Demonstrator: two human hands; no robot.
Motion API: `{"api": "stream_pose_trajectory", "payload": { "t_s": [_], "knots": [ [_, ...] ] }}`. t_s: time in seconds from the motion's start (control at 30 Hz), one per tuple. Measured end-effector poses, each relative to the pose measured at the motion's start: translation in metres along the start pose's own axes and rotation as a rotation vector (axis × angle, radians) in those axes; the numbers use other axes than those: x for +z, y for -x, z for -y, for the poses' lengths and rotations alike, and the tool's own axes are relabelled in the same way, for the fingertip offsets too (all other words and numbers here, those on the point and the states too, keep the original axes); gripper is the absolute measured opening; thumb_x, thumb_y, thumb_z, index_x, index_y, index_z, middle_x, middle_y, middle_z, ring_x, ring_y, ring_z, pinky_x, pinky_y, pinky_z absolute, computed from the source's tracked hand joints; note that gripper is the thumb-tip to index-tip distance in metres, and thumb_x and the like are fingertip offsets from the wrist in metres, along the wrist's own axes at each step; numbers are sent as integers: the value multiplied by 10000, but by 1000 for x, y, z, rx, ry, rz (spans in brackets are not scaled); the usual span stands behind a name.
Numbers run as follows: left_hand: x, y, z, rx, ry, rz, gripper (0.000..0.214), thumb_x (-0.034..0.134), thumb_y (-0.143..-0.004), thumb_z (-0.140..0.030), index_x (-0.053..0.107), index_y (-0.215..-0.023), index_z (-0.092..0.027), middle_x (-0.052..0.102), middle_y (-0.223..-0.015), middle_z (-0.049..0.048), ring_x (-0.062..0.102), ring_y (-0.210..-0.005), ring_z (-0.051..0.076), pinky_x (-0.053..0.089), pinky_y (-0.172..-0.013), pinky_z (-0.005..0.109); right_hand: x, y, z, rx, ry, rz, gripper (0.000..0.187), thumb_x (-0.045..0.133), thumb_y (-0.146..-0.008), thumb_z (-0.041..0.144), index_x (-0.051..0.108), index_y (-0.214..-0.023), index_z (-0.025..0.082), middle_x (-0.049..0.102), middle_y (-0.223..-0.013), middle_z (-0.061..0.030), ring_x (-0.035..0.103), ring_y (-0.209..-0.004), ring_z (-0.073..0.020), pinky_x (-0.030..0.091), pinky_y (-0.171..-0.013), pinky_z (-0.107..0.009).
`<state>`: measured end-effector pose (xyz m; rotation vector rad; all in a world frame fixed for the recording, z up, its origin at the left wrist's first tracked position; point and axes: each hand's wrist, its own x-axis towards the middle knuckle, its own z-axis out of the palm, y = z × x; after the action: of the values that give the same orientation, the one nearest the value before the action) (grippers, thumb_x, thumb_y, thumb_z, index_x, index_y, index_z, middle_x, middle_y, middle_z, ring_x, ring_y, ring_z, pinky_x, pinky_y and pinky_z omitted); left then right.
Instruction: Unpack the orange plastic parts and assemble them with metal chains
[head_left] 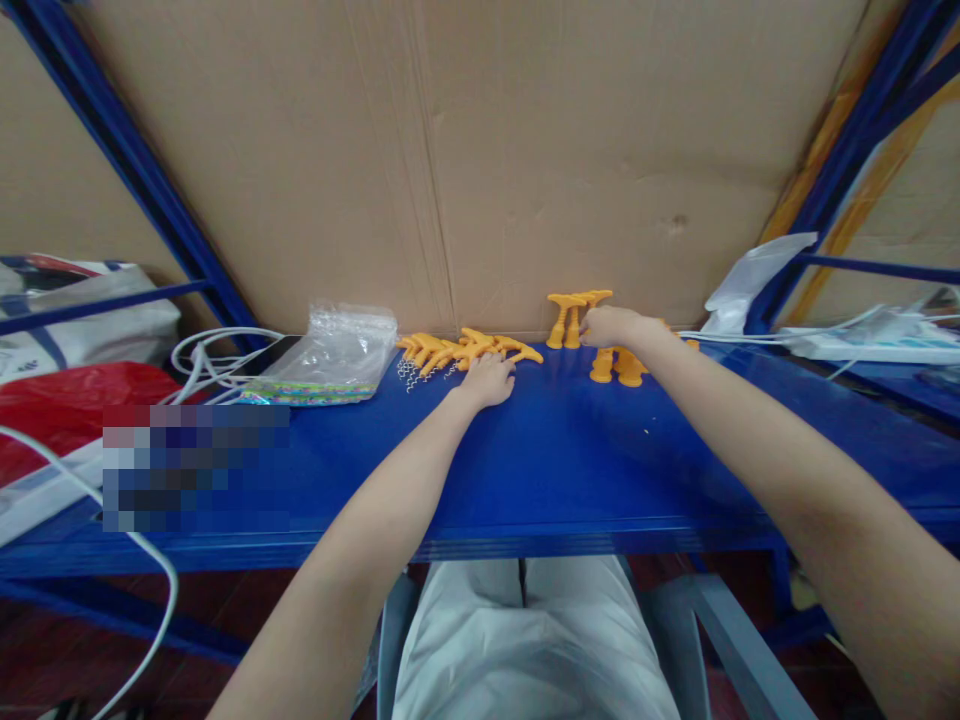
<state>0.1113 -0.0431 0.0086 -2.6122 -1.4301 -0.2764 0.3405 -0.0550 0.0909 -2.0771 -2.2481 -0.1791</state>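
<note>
Yellow T-shaped corkscrew handles [427, 352] lie in a pile at the back of the blue table, their metal spirals [411, 374] pointing left and forward. My left hand [491, 379] rests at the right end of this pile, palm down with its fingers apart, touching the nearest handles. Further right, several yellow corkscrews [559, 320] stand upright, handle on top and a round-footed lower part below. Among them is my right hand [609, 327], its fingers curled closed around something its back hides. More upright yellow pieces [630, 370] stand below that wrist, partly covered by the forearm.
Left of the pile lies a stack of clear plastic bags [337, 350], with white cables [202, 360] beside it. A red bag [67, 400] sits at the far left. Cardboard [480, 150] walls the back; blue posts [142, 170] rise at both sides. A power strip [870, 342] lies right.
</note>
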Motion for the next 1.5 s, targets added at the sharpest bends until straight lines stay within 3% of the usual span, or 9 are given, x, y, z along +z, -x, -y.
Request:
{"api": "stream_pose_trajectory", "payload": {
  "t_s": [0.07, 0.3, 0.4, 0.57, 0.8, 0.97, 1.23, 1.5],
  "knots": [
    [0, 0, -1, -2, 0, -11, 365, 484, -954, -243, 687, -1251, -185, 637, -1358, 133, 536, -1318, 300, 408, -1136, 473, -1, 18, 6, 76, 95, 76, 352, 564, -908, 214, 735, -1209, 147, 722, -1233, -190, 661, -1184, -345, 505, -984, -480],
    [-5, 1, -3, 2, 10, -49, 393, 468, -935, -187, 652, -1282, -171, 651, -1330, 142, 553, -1279, 298, 421, -1099, 453, 15, 53, 9, 147, 223, 20, 376, 518, -948, 224, 698, -1258, 112, 653, -1337, -230, 545, -1321, -374, 378, -1084, -572],
    [-6, 1, -3, 3, 5, -58, 368, 476, -939, -203, 662, -1255, -168, 674, -1282, 145, 579, -1235, 295, 447, -1053, 431, 15, 55, 5, 177, 227, 40, 376, 490, -963, 213, 695, -1260, 109, 636, -1357, -234, 543, -1324, -367, 360, -1100, -575],
    [-9, 2, -5, -38, -19, -47, 276, 497, -937, -219, 753, -1009, -145, 706, -1152, 173, 621, -1158, 321, 476, -995, 436, 12, 54, 4, 159, 206, 34, 379, 537, -940, 198, 692, -1278, 124, 662, -1319, -223, 575, -1290, -363, 405, -1076, -550],
    [-14, 6, -9, -88, 6, -95, 195, 574, -868, -209, 742, -941, -145, 685, -1139, 170, 609, -1170, 348, 481, -955, 465, 13, 52, 0, 132, 173, 39, 350, 573, -929, 165, 713, -1249, 136, 678, -1314, -200, 585, -1296, -337, 431, -1072, -487],
    [-16, 5, -13, -73, 23, -200, 205, 534, -901, -236, 712, -959, -151, 702, -1122, 155, 638, -1118, 331, 447, -957, 454, 12, 52, -3, 106, 158, 31, 335, 603, -917, 163, 736, -1224, 147, 701, -1282, -193, 614, -1268, -334, 459, -1044, -455],
    [-17, 0, -11, -90, 136, -302, 146, 550, -911, -202, 686, -963, -201, 771, -908, 72, 705, -967, 278, 442, -905, 387, 10, 52, -3, 96, 166, 51, 332, 599, -920, 201, 744, -1215, 156, 724, -1241, -186, 632, -1243, -338, 477, -1025, -458],
    [-18, -3, -10, -89, 363, -491, 134, 559, -876, -142, 657, -922, -221, 722, -766, 5, 692, -769, 182, 476, -733, 265, 12, 51, -3, 74, 125, 45, 360, 594, -906, 195, 729, -1235, 136, 726, -1222, -197, 657, -1191, -332, 486, -1009, -422]
  ]
}}
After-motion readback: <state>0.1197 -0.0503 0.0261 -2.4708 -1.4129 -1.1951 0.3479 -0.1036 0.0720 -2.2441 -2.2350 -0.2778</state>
